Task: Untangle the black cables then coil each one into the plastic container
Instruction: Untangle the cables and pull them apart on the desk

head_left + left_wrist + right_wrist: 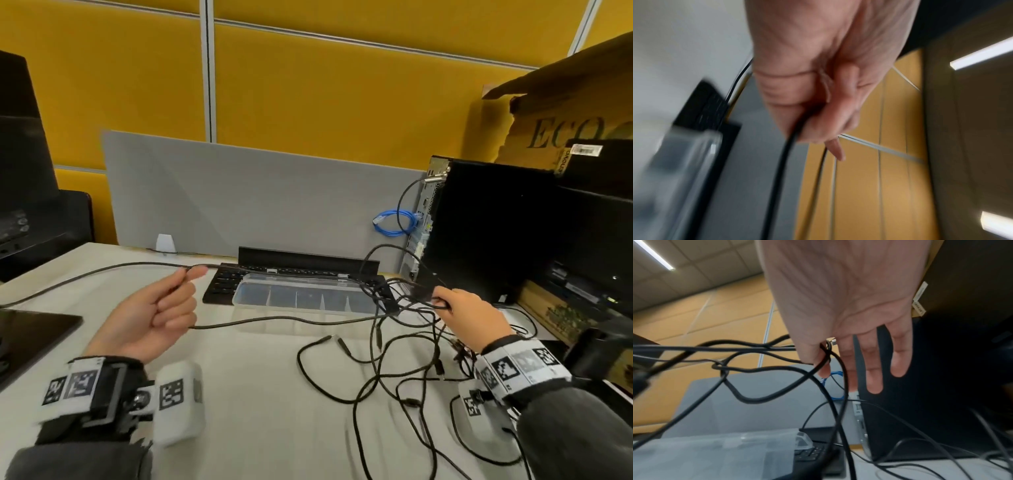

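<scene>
Several thin black cables lie tangled on the white table at the right. My left hand, palm up, pinches one black cable that runs off left and stretches right over the clear plastic container. In the left wrist view the left hand has its fingers curled round this cable. My right hand lifts a bunch of cables beside the container's right end. The right wrist view shows the right hand pinching cable loops with thumb and index finger, its other fingers straight. The container holds no cables.
A black keyboard lies under and behind the container. A black PC tower with a blue cable stands at the right, a torn cardboard box behind it. A grey divider panel closes the back. A dark flat device lies left.
</scene>
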Available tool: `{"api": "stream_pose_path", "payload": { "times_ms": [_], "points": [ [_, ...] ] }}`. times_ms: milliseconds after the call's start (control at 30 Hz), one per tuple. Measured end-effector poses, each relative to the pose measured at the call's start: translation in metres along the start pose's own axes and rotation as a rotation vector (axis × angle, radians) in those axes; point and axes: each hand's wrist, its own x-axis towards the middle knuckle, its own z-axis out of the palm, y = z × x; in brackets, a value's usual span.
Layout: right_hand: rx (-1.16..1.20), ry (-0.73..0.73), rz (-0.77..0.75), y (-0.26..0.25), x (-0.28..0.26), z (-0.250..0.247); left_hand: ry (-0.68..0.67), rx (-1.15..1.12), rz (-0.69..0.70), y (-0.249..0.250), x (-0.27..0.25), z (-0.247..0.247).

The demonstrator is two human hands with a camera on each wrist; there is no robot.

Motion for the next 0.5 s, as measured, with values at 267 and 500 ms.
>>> {"api": "stream_pose_path", "payload": {
  "times_ms": [267, 500],
  "points": [
    [-0.121, -0.048, 0.087, 0.008, -0.011, -0.004, 0.957, 1.279, 0.137, 0.053, -0.002, 0.014],
    [0.004, -0.122, 0.032, -0.014, -0.017, -0.003, 1.031, 1.729, 0.277, 0.044, 0.014, 0.044]
  ]
}}
